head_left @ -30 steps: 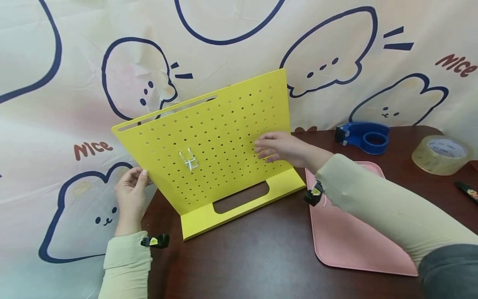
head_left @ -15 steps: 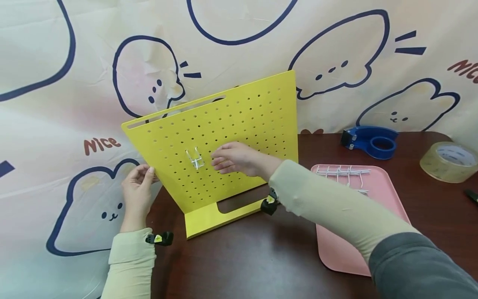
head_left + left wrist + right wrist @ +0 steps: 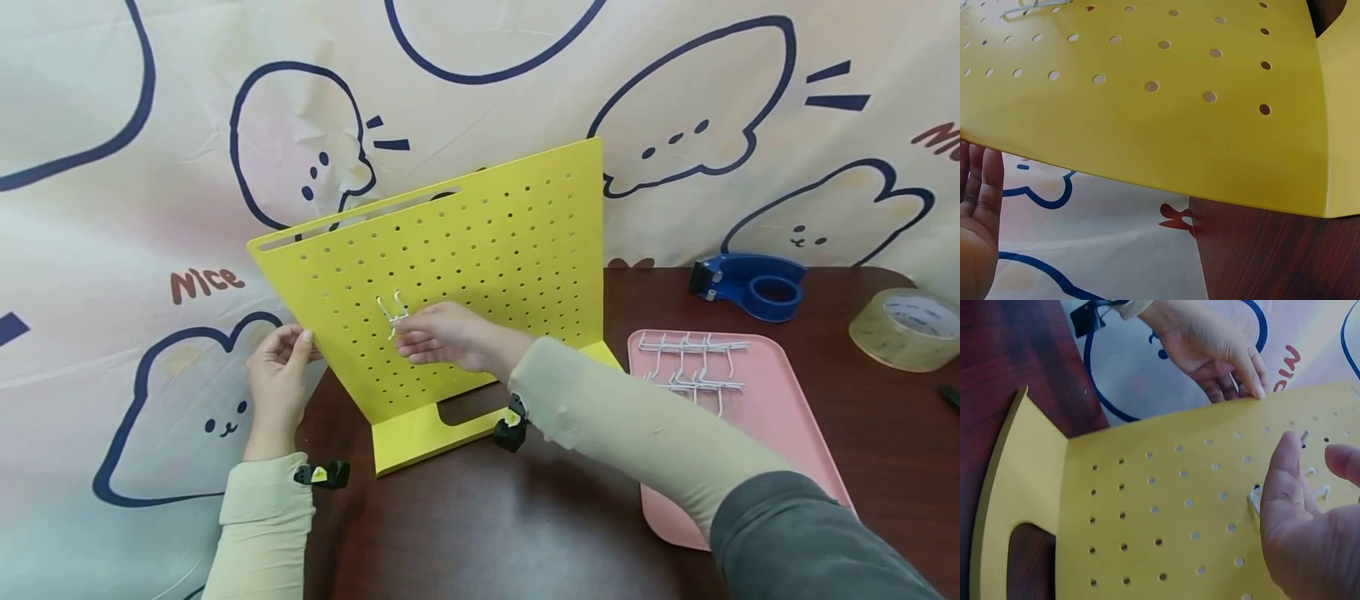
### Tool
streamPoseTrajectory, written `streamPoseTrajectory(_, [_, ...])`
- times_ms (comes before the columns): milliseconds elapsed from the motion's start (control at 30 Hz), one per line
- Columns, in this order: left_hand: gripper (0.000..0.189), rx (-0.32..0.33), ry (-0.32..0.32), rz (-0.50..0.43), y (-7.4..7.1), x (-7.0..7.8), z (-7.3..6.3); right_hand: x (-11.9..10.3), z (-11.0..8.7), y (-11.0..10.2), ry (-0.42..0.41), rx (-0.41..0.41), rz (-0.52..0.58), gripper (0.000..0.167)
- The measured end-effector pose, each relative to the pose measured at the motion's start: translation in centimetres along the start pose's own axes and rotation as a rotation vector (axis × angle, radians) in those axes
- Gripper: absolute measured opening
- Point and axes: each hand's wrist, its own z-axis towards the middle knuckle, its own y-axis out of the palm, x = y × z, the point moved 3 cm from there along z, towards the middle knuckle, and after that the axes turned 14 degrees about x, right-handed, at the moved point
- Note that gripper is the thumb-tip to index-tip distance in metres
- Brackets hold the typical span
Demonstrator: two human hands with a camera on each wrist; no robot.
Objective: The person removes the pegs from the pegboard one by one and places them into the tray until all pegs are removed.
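Observation:
A yellow pegboard [image 3: 480,250] stands tilted on its slotted base in the head view. My left hand [image 3: 279,379] holds its left side edge, thumb in front and fingers partly hidden behind it. In the left wrist view the fingers [image 3: 982,184] meet the board's rim. A white wire hook [image 3: 392,315] is fixed in the board's left half. My right hand [image 3: 453,337] is at this hook and covers part of it. The right wrist view has the finger and thumb of the right hand [image 3: 1316,531] apart, with bits of white wire [image 3: 1321,490] between them.
A pink tray [image 3: 787,450] on the right bears several white wire hooks [image 3: 693,367]. Behind it are a blue tape dispenser [image 3: 772,287] and a roll of clear tape [image 3: 903,329]. A printed cloth [image 3: 480,108] hangs close behind the board.
My right hand has moved left across the board's front to the white hook. The hooks on the pink tray have come into view. My left hand keeps its hold on the edge.

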Motion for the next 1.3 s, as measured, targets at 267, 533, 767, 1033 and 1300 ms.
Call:
streamPoseTrajectory(267, [0.009, 0.009, 0.001, -0.004, 0.1, 0.2, -0.1, 0.8, 0.0, 1.0, 0.075, 0.023, 0.09, 0.034])
streamPoseTrajectory(533, [0.008, 0.004, -0.023, -0.007, 0.1, 0.1, -0.3, 1.3, -0.2, 1.5, 0.107, 0.038, 0.214, 0.017])
streamPoseTrajectory(767, [0.009, 0.014, -0.039, 0.018, 0.1, 0.2, -0.3, 1.3, -1.3, 0.9, 0.059, -0.076, 0.139, 0.007])
streamPoseTrajectory(1033, [0.006, 0.004, -0.04, -0.013, 0.3, 0.2, -0.1, 1.6, -3.2, -6.0, -0.106, -0.073, -0.06, 0.028])
streamPoseTrajectory(1300, [0.009, -0.006, -0.029, -0.015, 0.1, 0.0, -0.1, 2.0, -6.5, -18.6, -0.185, 0.122, -0.251, 0.027])
